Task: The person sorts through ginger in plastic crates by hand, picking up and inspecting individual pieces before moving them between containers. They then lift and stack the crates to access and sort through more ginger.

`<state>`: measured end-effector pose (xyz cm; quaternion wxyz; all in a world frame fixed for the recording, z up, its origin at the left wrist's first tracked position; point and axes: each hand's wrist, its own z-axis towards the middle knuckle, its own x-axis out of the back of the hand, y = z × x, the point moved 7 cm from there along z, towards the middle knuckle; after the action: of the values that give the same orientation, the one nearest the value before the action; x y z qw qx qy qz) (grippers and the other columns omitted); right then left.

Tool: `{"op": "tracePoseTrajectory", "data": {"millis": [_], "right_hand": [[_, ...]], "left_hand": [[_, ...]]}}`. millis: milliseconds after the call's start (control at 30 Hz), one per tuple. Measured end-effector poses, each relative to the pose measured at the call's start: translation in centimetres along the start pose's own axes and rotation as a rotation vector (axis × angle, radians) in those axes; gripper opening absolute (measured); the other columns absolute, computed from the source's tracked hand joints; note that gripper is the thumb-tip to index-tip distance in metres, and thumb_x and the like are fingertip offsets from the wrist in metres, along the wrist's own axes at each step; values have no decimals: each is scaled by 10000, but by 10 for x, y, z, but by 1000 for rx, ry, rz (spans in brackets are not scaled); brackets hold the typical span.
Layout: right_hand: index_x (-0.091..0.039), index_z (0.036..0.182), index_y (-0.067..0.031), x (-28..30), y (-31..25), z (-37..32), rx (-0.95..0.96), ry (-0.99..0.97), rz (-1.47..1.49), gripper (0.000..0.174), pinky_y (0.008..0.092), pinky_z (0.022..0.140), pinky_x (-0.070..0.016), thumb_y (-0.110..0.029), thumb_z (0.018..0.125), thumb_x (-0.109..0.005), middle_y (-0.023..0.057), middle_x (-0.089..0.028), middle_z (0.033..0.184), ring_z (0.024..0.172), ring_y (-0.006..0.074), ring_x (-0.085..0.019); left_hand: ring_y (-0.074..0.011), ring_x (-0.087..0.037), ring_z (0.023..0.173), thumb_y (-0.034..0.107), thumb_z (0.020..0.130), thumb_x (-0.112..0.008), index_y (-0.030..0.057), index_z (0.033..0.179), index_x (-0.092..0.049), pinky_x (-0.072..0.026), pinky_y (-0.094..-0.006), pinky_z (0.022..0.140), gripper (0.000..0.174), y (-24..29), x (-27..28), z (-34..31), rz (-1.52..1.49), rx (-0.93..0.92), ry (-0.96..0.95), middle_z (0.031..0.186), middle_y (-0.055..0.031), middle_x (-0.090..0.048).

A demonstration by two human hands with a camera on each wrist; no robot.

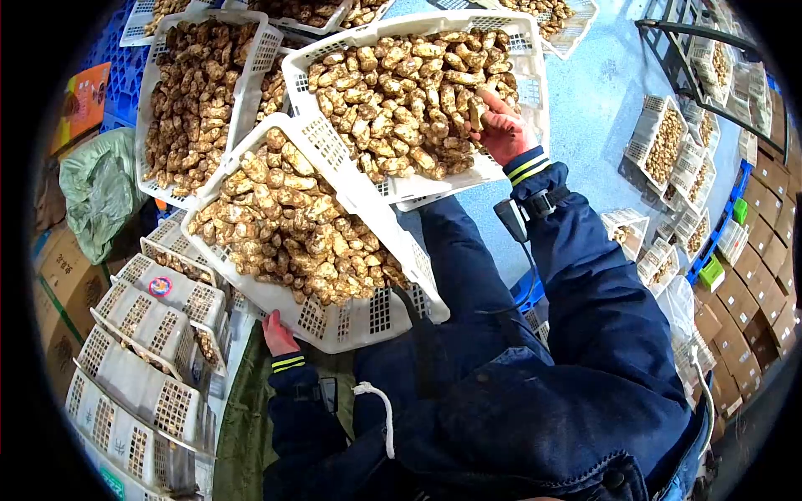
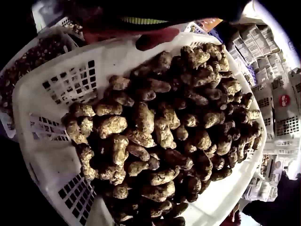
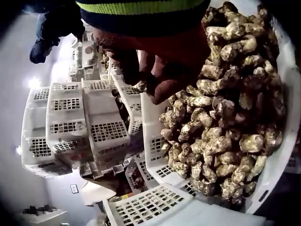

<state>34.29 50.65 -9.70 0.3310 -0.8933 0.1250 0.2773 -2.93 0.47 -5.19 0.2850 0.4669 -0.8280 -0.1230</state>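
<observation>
My right hand (image 1: 505, 134) pinches a brown-and-cream mushroom (image 1: 476, 113) above the right side of the far white basket (image 1: 535, 63), which is heaped with similar stubby mushrooms (image 1: 393, 75). In the right wrist view, the curled fingers (image 3: 162, 77) hide most of what they hold. At the lower left corner of the nearer white basket (image 1: 342, 326), my left hand (image 1: 280, 334) grips the rim. The left wrist view shows a digit (image 2: 157, 38) lying over that rim, beside the piled mushrooms (image 2: 141, 117). The nearer basket tilts and overlaps the far one.
Another full basket (image 1: 150, 108) stands at the upper left. Stacked white baskets (image 1: 159, 309) line the left side, near a green plastic bag (image 1: 100, 184). More filled baskets (image 1: 660, 150) sit on the blue floor (image 1: 585, 108) at right, with cardboard boxes (image 1: 739, 292) beyond.
</observation>
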Motion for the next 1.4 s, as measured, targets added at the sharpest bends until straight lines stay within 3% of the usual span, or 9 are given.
{"op": "tracePoseTrajectory", "data": {"millis": [267,600,733,867,1000,1133,1267,1333,1400], "right_hand": [[-458,1152,-21,58,-95,48,314,120,13,442,363,789,-488,-314,841,-571,138,-560,1048,940,234,-555],[-497,1143,-218,-5,-13,86,216,282,-2286,365,389,745,-480,-281,794,-582,93,-561,1017,917,266,-569],[-568,1052,-182,13,-20,85,163,321,-2417,294,387,746,-475,-212,760,-591,97,-567,960,899,270,-572],[-559,1027,-164,-49,-19,86,747,56,-2275,271,369,760,-461,-123,759,-550,80,-567,992,938,242,-557],[-524,1051,-126,-78,20,119,682,-54,-2532,258,349,748,-453,-123,795,-492,68,-531,944,937,219,-535],[-520,1032,-101,-61,0,114,677,6,-2183,306,353,748,-465,-112,730,-570,87,-571,1022,905,262,-566],[-421,1246,-36,-25,-1,72,-32,30,-604,450,297,727,-480,-208,848,-539,-41,-580,728,757,107,-581],[-413,1242,-11,-36,6,52,-105,-354,-94,407,289,747,-475,-221,895,-453,-112,-467,612,697,33,-540],[-347,1290,-26,-48,10,34,-113,-171,-40,452,296,767,-469,-196,886,-458,-85,-497,684,749,49,-537]], "left_hand": [[-205,-495,927,172,795,-569,62,1075,-453,-409,-350,789,323,-1,0,2,3,41,11,990,-54,-514],[-157,-525,804,189,791,-560,69,1062,-476,-416,-292,657,308,8,-11,-14,46,-5,37,898,-35,-543],[-147,-527,773,196,790,-562,74,1066,-479,-409,-281,620,313,8,0,-10,176,-23,28,881,-33,-554],[-212,-545,873,208,800,-570,66,1095,-476,-447,-356,743,340,3,-3,-7,53,-5,71,954,-67,-562],[-145,-501,802,198,785,-578,92,1081,-479,-396,-287,667,330,12,-9,-17,74,-7,59,914,-14,-531],[-153,-501,836,202,797,-573,98,1084,-485,-404,-305,696,317,5,1,-15,36,51,109,922,-17,-535],[-130,-504,730,207,804,-568,101,1018,-498,-418,-282,621,248,8,-11,-17,50,5,71,819,-2,-513],[-127,-507,698,209,803,-569,103,1009,-500,-417,-274,593,242,4,-5,-8,57,11,82,800,0,-515],[-123,-509,667,212,803,-570,104,1001,-501,-416,-266,565,236,3,5,-6,73,20,106,781,2,-517]]}}
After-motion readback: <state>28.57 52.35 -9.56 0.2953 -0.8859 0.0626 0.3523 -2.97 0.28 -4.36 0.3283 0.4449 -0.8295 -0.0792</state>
